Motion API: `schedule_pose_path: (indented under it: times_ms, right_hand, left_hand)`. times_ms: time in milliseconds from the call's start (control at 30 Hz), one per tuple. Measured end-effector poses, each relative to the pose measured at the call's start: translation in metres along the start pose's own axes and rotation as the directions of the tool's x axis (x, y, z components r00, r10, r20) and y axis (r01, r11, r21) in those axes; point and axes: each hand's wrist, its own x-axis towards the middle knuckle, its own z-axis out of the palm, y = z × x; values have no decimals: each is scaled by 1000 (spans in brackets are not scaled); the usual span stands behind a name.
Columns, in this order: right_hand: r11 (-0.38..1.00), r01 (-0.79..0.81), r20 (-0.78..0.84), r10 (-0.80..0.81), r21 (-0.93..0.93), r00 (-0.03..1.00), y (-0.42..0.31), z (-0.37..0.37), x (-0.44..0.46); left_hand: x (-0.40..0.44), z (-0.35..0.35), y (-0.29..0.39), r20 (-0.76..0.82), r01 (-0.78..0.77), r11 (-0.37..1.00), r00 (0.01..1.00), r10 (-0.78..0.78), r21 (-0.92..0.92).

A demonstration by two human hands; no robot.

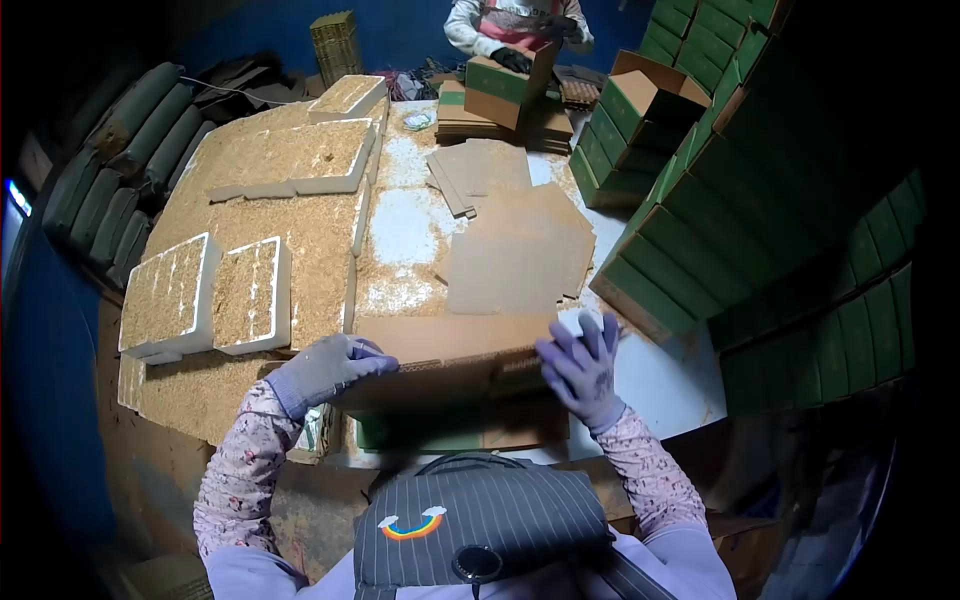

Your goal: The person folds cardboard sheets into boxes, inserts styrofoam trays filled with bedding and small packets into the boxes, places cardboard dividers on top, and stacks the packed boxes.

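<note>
A brown cardboard box [455,342] with a dark green printed side stands partly opened out at the table's near edge. At its left end, my gloved left hand [335,370] is closed on the upper edge, fingers curled over the cardboard. My right hand [585,375], also gloved, is open at the right end with its fingers spread; its inner fingers are at the box's edge, and I cannot tell if they touch. Just beyond the box lie flat cardboard sheets [515,255]. The lower part of the box is in shadow.
Green boxes [665,265] are stacked high on the right. White-sided trays of sawdust-like material [165,295] sit on the left in loose bits. Grey sacks [105,220] line the left wall. Across the table [660,390], a person in dark gloves [512,60] handles another box.
</note>
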Motion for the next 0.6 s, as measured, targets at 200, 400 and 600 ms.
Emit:
schedule_pose_path:
  times_ms: [200, 400, 600]
  right_hand:
    - [835, -39, -160, 151, 548, 975, 2, -19, 31]
    - [790, 401, 560, -612, 464, 558, -19, 52, 41]
    - [894, 109, 432, -313, 434, 846, 29, -14, 7]
  left_hand:
    - [-8, 24, 30, -266, -65, 818, 928, 259, 571]
    - [55, 69, 26, 186, -599, 409, 691, 699, 688]
    - [109, 96, 17, -465, -176, 568, 411, 784, 804]
